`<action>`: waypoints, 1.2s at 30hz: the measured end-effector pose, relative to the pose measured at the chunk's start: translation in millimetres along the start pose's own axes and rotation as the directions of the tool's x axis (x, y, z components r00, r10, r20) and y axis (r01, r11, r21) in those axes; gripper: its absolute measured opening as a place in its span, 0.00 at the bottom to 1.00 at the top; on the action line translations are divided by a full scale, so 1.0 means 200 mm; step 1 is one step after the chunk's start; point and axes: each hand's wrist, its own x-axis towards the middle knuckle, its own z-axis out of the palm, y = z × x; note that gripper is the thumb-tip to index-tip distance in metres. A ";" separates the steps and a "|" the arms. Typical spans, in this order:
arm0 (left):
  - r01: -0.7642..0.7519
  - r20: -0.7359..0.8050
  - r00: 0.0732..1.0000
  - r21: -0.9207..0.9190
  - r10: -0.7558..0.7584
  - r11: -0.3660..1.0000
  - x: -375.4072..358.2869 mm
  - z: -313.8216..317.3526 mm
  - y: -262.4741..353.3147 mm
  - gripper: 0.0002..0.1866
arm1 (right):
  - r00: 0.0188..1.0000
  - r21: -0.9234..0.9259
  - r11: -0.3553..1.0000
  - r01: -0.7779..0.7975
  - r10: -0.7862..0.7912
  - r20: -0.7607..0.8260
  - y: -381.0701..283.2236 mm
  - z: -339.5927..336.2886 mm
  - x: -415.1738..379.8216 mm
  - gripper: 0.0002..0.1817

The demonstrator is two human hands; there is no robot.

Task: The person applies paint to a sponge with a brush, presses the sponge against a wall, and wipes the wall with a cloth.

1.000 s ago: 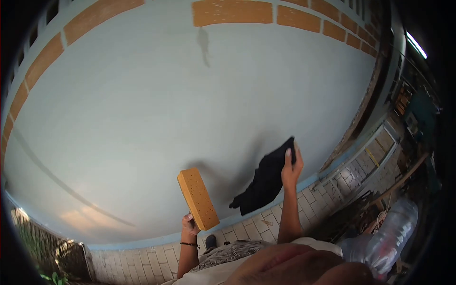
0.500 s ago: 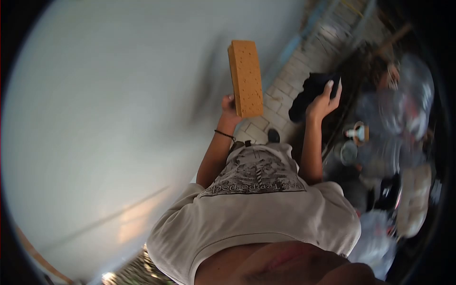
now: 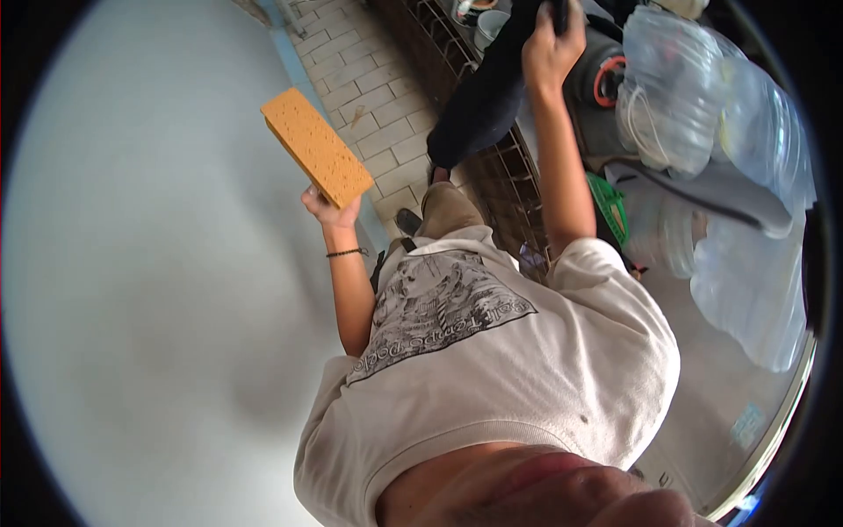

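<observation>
My left hand [image 3: 332,209] grips the lower end of an orange-yellow sponge [image 3: 318,147], a thick rectangular block with small pores, held up in front of a pale wall. A dark bracelet circles that wrist. At the top of the view, my right hand [image 3: 553,48] is raised with its fingers closed round something black. Dark cloth [image 3: 483,97] stretches from beside this hand down towards my legs; where it joins the hand is hard to make out.
A pale smooth wall [image 3: 158,263] fills the left side. Light paving tiles [image 3: 373,97] form a narrow walkway. On the right stand clear plastic bottles [image 3: 672,88], a green plastic item [image 3: 608,206] and a grey surface [image 3: 702,404]. Beside the walkway runs a metal rack [image 3: 505,162].
My right hand has moved up and away to the upper right, and its fingers have closed more. My left hand has shifted left, with the sponge now tilted to the left.
</observation>
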 end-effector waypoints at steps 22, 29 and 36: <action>-0.141 -0.242 0.958 0.065 0.153 0.988 -0.11 0.03 0.03 0.31 | 0.437 -0.885 0.338 0.321 0.776 0.455 1.07 -0.90 -1.08 0.43; -0.283 -0.246 0.921 0.107 0.301 0.953 -0.15 0.10 0.06 0.30 | 0.297 -0.884 0.316 0.344 0.857 0.421 0.66 -0.25 -0.61 0.30; -0.525 -0.269 0.707 0.419 0.654 0.741 -0.33 0.40 0.12 0.34 | 0.287 -0.029 0.997 -0.070 0.048 0.957 0.81 0.56 -0.41 0.10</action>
